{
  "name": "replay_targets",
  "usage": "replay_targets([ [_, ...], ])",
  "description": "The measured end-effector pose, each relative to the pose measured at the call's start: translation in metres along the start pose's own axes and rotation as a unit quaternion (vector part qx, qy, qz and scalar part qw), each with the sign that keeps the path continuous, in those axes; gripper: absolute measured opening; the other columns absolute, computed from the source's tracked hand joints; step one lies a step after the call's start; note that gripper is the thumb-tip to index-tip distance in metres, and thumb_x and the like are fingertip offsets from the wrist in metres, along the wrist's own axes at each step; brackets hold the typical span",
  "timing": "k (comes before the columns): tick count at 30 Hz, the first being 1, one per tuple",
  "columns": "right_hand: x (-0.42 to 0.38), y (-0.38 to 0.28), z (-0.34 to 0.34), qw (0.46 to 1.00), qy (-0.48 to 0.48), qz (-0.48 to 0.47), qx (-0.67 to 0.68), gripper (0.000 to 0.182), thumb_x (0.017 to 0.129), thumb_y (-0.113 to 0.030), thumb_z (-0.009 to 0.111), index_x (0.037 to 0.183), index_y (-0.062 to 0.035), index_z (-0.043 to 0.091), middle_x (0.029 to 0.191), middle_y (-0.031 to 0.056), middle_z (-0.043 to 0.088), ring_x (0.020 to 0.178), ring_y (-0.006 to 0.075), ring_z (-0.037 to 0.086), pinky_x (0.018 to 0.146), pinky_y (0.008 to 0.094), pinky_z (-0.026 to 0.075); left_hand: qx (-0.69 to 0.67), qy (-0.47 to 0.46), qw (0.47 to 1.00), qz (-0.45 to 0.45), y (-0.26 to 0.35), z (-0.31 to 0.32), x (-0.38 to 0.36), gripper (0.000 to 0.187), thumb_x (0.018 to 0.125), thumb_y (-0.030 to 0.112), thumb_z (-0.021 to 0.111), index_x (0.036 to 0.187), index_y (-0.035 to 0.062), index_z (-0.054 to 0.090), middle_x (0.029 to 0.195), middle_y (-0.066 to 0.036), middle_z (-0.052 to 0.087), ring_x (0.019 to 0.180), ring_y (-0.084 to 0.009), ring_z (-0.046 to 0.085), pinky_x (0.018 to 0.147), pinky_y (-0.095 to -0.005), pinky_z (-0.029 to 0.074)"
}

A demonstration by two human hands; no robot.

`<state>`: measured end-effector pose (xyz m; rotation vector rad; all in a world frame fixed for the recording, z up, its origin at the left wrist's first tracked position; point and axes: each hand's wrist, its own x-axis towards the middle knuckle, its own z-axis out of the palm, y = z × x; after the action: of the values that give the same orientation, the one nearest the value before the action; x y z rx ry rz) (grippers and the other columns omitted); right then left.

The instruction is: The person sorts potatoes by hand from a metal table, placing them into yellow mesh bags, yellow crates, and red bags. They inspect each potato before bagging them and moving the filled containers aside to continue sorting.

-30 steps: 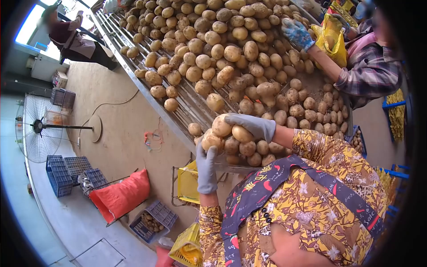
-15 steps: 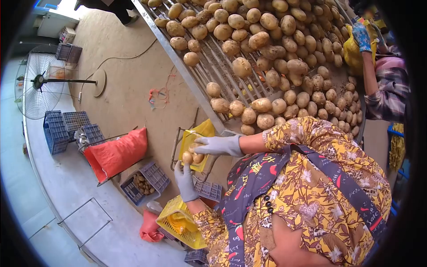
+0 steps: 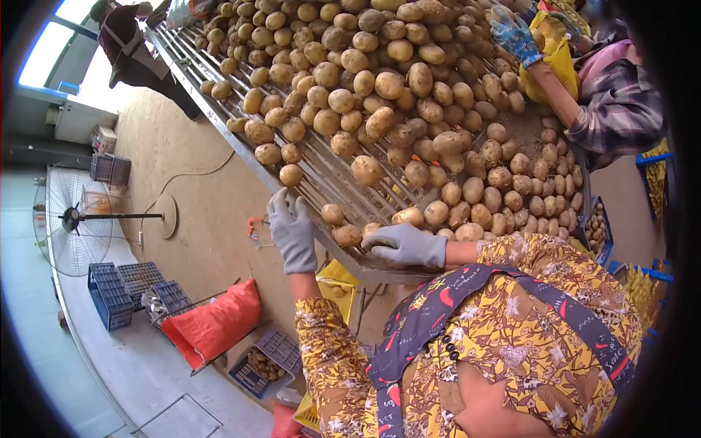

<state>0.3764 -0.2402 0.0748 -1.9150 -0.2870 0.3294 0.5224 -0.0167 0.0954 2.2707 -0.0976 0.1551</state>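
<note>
My left hand (image 3: 293,237), in a grey glove, is raised at the near metal edge of the sorting table (image 3: 321,237). Its fingers are spread with nothing in them, just below a single potato (image 3: 290,175). My right hand (image 3: 406,244), gloved the same way, lies at the table's near corner with its fingers curled over a potato (image 3: 371,229), which it partly hides. Another potato (image 3: 347,235) rests beside those fingertips. Below the table edge, a yellow bag (image 3: 337,286) hangs open on a metal frame, with potatoes inside.
A large heap of potatoes (image 3: 394,80) covers the slatted table. A co-worker's blue patterned glove (image 3: 515,36) is by a yellow bag (image 3: 553,69) at right; another person (image 3: 131,47) stands at far left. A red sack (image 3: 219,321), crates (image 3: 109,296) and a fan (image 3: 71,219) stand left.
Both hands have left the yellow bag, where they had potatoes between them, and are up at the table's edge. The view has tilted upward, showing more of the table.
</note>
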Motion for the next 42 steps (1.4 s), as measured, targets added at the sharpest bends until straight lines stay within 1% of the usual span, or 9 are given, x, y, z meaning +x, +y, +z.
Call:
replay_targets([
  [3, 0.001, 0.004, -0.006, 0.997, -0.025, -0.009, 0.075, 0.032, 0.1, -0.025, 0.061, 0.126, -0.0084, 0.063, 0.119, 0.0143, 0.068, 0.108, 0.0323, 0.066, 0.094, 0.0395, 0.051, 0.273, 0.008, 0.948, 0.16, 0.001, 0.04, 0.055, 0.043, 0.092, 0.025, 0.07, 0.128, 0.0029, 0.06, 0.121, -0.015, 0.064, 0.108, -0.0329, 0.065, 0.093, -0.0459, 0.051],
  [6, 0.011, -0.005, -0.051, 0.987, 0.108, -0.103, -0.051, 0.035, 0.099, -0.024, 0.063, 0.13, -0.0089, 0.063, 0.126, 0.0128, 0.066, 0.116, 0.0307, 0.063, 0.101, 0.0426, 0.049, 0.478, -0.047, 0.874, 0.079, -0.021, 0.069, 0.085, 0.038, 0.085, 0.034, 0.076, 0.112, 0.0105, 0.063, 0.11, -0.01, 0.065, 0.103, -0.0301, 0.063, 0.094, -0.0503, 0.044],
  [12, 0.113, 0.009, -0.175, 0.823, 0.422, -0.115, -0.362, 0.053, 0.095, -0.037, 0.065, 0.141, -0.0101, 0.058, 0.147, 0.0142, 0.053, 0.139, 0.039, 0.044, 0.118, 0.0498, 0.033, 0.255, -0.035, 0.95, 0.178, 0.005, 0.049, 0.017, 0.053, 0.08, 0.038, 0.081, 0.119, 0.0085, 0.062, 0.11, -0.013, 0.066, 0.103, -0.034, 0.062, 0.099, -0.0476, 0.042],
  [17, 0.141, -0.011, -0.173, 0.854, 0.304, -0.02, -0.421, 0.053, 0.093, -0.05, 0.062, 0.126, -0.0099, 0.071, 0.149, 0.0132, 0.051, 0.142, 0.0417, 0.037, 0.121, 0.0586, 0.019, 0.128, 0.028, 0.983, 0.129, 0.0, 0.051, -0.038, 0.058, 0.081, 0.031, 0.081, 0.128, 0.0052, 0.059, 0.115, -0.017, 0.065, 0.109, -0.0369, 0.06, 0.101, -0.0481, 0.044],
  [21, 0.1, -0.011, -0.132, 0.808, 0.114, -0.122, -0.565, 0.04, 0.088, -0.042, 0.069, 0.116, -0.0134, 0.073, 0.143, 0.0118, 0.055, 0.144, 0.0388, 0.038, 0.117, 0.0697, 0.018, 0.086, 0.095, 0.991, 0.044, 0.006, 0.054, -0.043, 0.061, 0.084, 0.021, 0.081, 0.133, -0.0044, 0.056, 0.119, -0.022, 0.064, 0.112, -0.0361, 0.061, 0.101, -0.0432, 0.048],
  [27, 0.035, -0.014, -0.091, 0.941, 0.19, -0.174, -0.219, 0.019, 0.087, -0.023, 0.072, 0.104, -0.0136, 0.071, 0.107, 0.0027, 0.073, 0.1, 0.0236, 0.069, 0.108, 0.0471, 0.042, 0.0, 0.087, 0.996, 0.024, 0.009, 0.051, -0.046, 0.066, 0.082, 0.028, 0.082, 0.134, -0.0039, 0.055, 0.122, -0.022, 0.063, 0.115, -0.0403, 0.058, 0.102, -0.0485, 0.044],
  [31, 0.126, -0.03, -0.148, 0.842, 0.357, -0.189, -0.358, 0.034, 0.087, -0.028, 0.072, 0.116, -0.0115, 0.067, 0.107, 0.0046, 0.071, 0.108, 0.0275, 0.065, 0.101, 0.0454, 0.044, 0.049, 0.055, 0.997, 0.026, 0.015, 0.049, -0.04, 0.065, 0.083, 0.03, 0.081, 0.132, -0.0035, 0.056, 0.119, -0.022, 0.064, 0.112, -0.0402, 0.06, 0.101, -0.048, 0.045],
  [36, 0.202, -0.018, -0.159, 0.783, 0.171, 0.071, -0.593, 0.051, 0.084, -0.033, 0.074, 0.128, -0.0123, 0.062, 0.12, 0.0099, 0.067, 0.113, 0.0307, 0.062, 0.106, 0.0467, 0.039, 0.084, 0.07, 0.992, 0.063, 0.019, 0.049, -0.041, 0.058, 0.084, 0.029, 0.08, 0.129, -0.0005, 0.058, 0.114, -0.019, 0.065, 0.107, -0.039, 0.061, 0.097, -0.0474, 0.045],
  [42, 0.088, 0.008, -0.104, 0.918, 0.164, -0.144, -0.332, 0.061, 0.079, -0.03, 0.079, 0.134, -0.0151, 0.059, 0.119, 0.0144, 0.065, 0.112, 0.0307, 0.062, 0.105, 0.0443, 0.043, 0.092, 0.07, 0.992, 0.05, 0.014, 0.05, -0.042, 0.058, 0.085, 0.026, 0.079, 0.131, -0.003, 0.059, 0.122, -0.023, 0.065, 0.112, -0.0371, 0.062, 0.101, -0.0439, 0.047],
])
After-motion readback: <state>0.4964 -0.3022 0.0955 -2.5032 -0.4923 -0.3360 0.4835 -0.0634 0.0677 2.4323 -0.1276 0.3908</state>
